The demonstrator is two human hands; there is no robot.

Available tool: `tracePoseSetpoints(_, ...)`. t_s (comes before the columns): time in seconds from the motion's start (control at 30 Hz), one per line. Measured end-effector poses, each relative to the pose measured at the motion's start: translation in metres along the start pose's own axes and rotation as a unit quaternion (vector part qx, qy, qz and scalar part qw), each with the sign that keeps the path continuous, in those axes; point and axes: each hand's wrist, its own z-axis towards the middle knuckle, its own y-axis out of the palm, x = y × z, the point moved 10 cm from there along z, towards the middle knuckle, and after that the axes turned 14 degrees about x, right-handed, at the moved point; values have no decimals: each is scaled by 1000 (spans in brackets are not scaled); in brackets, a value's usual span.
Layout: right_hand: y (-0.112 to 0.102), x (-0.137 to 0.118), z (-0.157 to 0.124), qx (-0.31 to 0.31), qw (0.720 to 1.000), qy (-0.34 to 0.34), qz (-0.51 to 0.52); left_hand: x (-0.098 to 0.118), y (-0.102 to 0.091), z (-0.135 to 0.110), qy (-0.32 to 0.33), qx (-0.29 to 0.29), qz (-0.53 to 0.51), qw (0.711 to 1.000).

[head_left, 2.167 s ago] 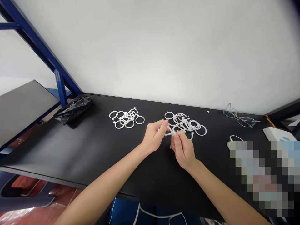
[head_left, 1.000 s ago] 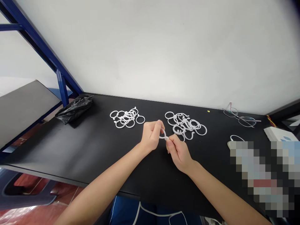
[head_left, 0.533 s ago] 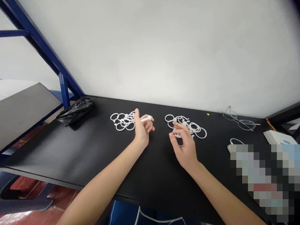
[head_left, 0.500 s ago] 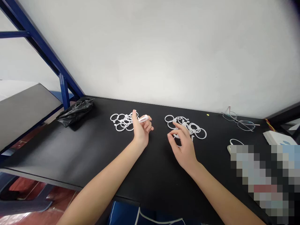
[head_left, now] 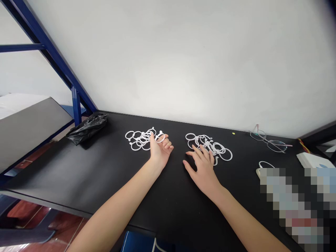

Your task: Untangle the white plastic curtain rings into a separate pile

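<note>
Left hand [head_left: 159, 152] now at left rings [head_left: 140, 140], right hand [head_left: 203, 170] flattened

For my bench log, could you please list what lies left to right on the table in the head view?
Crumpled black plastic bag, left pile of white plastic rings, right pile of white plastic rings, thin wire-framed glasses.
</note>
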Motion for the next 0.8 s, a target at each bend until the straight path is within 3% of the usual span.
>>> tracePoseSetpoints(0.4,-4,2,2,26,998,7,49,-4,-2,-1,-30,12,-30,999)
tracePoseSetpoints(0.8,-13,-1,6,51,994,-3,97,-4,0,0,-28,8,5,1000)
